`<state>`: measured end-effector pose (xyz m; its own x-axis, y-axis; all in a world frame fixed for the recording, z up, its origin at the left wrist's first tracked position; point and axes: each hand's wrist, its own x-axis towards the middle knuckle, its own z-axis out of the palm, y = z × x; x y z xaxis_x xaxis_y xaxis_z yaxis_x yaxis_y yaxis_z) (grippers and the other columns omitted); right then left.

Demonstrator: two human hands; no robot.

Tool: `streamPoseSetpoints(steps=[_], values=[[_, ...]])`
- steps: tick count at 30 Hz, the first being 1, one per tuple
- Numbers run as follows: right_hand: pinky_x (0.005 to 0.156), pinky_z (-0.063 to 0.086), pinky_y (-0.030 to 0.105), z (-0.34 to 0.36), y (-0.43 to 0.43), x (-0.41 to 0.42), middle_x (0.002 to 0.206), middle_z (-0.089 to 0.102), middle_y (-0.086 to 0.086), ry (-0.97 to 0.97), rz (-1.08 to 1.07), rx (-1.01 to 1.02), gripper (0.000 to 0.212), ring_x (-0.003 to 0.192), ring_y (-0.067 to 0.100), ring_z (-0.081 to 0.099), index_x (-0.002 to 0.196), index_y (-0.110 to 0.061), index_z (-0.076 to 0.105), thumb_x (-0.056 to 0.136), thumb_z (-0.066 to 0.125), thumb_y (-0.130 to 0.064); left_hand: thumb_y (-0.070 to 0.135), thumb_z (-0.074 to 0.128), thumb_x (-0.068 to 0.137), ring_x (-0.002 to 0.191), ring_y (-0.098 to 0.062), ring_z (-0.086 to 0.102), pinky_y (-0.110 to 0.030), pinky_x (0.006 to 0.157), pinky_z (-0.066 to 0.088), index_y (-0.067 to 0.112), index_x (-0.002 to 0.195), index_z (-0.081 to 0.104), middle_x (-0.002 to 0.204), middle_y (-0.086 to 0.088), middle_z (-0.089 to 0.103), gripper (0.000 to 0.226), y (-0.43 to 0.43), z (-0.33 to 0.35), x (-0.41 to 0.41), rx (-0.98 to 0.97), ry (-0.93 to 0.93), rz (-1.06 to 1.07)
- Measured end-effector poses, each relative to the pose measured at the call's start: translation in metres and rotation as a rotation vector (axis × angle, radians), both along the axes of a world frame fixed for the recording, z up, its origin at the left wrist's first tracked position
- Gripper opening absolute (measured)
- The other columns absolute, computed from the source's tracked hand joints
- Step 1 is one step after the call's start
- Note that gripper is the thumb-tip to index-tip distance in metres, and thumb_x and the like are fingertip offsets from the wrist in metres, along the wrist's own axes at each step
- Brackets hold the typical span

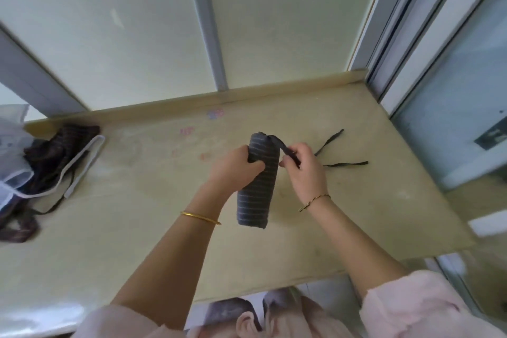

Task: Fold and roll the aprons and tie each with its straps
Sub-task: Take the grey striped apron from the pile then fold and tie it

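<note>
Rolled apron (258, 186), grey with thin pale stripes, sits mid-worktop (137, 217), long axis running away from the person, near end resting on the surface, far end lifted slightly in the grip. Left hand (236, 167) wraps the upper part of the roll, fingers (255, 166) curled round it and holding firm. Right hand (304, 170) just beside the roll on its right, fingers (288, 162) pinching a dark strap (281, 145) that leaves the roll's far end and bends over into the pinch. 2 loose strap ends (346, 164) trail out past the right hand and lie flat on the worktop, splayed apart. Thin gold bangle (200, 218) on the left wrist, fine chain bracelet (315, 201) on the right; pink sleeves (406, 307) pushed up above the elbows. Far left of the worktop: a heap of dark striped aprons (65, 145), unrolled, with a pale strap looping across and dark straps trailing off the front. White mesh fabric (12, 145) overlaps the heap at the left edge; what it is cannot be told.
</note>
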<state>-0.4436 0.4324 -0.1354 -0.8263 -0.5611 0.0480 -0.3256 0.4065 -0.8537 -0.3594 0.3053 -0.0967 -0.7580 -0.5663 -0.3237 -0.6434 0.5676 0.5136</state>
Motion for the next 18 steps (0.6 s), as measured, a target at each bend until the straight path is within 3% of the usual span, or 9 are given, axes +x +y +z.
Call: streamPoseSetpoints(steps=[3, 6, 9, 15, 18], values=[[0.062, 0.045, 0.029, 0.013, 0.006, -0.006, 0.079, 0.061, -0.006, 0.112, 0.021, -0.010, 0.016, 0.071, 0.014, 0.057, 0.093, -0.013, 0.058, 0.094, 0.053, -0.028, 0.028, 0.053, 0.085, 0.086, -0.021, 0.061, -0.038, 0.079, 0.054, 0.015, 0.103, 0.053, 0.094, -0.006, 0.063, 0.023, 0.017, -0.007, -0.004, 0.218, 0.122, 0.242], [0.059, 0.044, 0.030, 0.025, 0.010, -0.012, 0.066, 0.060, -0.003, 0.085, 0.069, -0.011, 0.029, 0.060, 0.012, 0.055, 0.078, -0.010, 0.059, 0.097, 0.047, -0.030, 0.026, 0.054, 0.084, 0.087, -0.023, 0.062, -0.043, 0.082, 0.054, 0.014, 0.103, 0.054, 0.096, -0.006, 0.064, 0.022, 0.025, -0.013, -0.006, 0.278, 0.195, 0.402], [0.058, 0.045, 0.025, 0.031, 0.011, -0.014, 0.063, 0.059, -0.005, -0.102, 0.221, 0.024, 0.026, 0.053, 0.008, 0.052, 0.071, -0.018, 0.057, 0.095, 0.049, -0.022, 0.026, 0.054, 0.084, 0.085, -0.023, 0.062, -0.040, 0.080, 0.054, 0.014, 0.100, 0.056, 0.094, -0.006, 0.065, 0.020, 0.028, -0.016, -0.007, 0.279, 0.239, 0.509], [0.064, 0.041, 0.023, 0.026, 0.008, -0.007, 0.067, 0.063, -0.002, -0.388, 0.314, -0.032, 0.020, 0.061, 0.009, 0.053, 0.070, -0.017, 0.062, 0.090, 0.058, -0.014, 0.025, 0.057, 0.080, 0.088, -0.025, 0.063, -0.044, 0.085, 0.053, 0.012, 0.102, 0.058, 0.097, -0.008, 0.066, 0.026, 0.026, -0.015, -0.008, 0.350, 0.291, 0.582], [0.067, 0.047, 0.030, 0.018, 0.003, -0.006, 0.067, 0.063, 0.001, -0.519, 0.295, -0.024, 0.013, 0.063, 0.016, 0.056, 0.076, -0.016, 0.059, 0.085, 0.065, -0.009, 0.025, 0.056, 0.080, 0.074, -0.021, 0.057, -0.032, 0.066, 0.050, 0.011, 0.096, 0.056, 0.087, -0.007, 0.062, 0.021, 0.025, -0.015, -0.006, 0.353, 0.246, 0.571]])
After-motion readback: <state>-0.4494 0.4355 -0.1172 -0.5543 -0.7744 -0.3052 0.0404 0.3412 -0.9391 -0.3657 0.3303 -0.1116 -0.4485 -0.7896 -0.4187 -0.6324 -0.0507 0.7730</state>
